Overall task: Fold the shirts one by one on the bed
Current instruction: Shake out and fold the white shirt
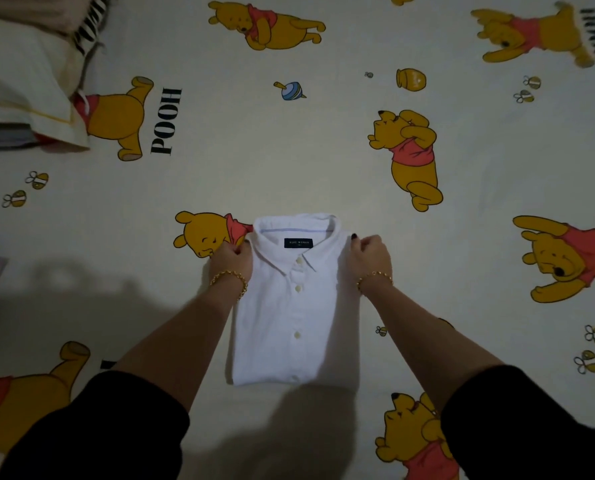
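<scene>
Dark sleeves [109,427] fill the bottom corners of the frame, and 2 bare forearms reach up from them toward the centre. Between the forearms, in the lower middle of the frame, lies the white shirt [296,313], folded into a neat upright rectangle, front side up, flat on the bed sheet [254,150]. Its collar [296,230] points to the top of the frame, with a dark label [298,242] showing inside the neck and 3 pale buttons [298,288] running down the placket.

At the shirt's left shoulder edge, the left hand [232,259] has its fingers curled in, pinching the fabric there. The right hand [370,254] does the same at the right shoulder edge, fingers bent and thumb tip pressed on the cloth; its nails are dark. Each wrist wears a gold chain bracelet [228,277].

Cream in colour, the sheet is printed with yellow bears in red tops, bees, a honey pot and the word POOH. A pale striped pillow [19,81] sits in the upper left of the frame, with grey folded cloth just below it; what that cloth is cannot be told.
</scene>
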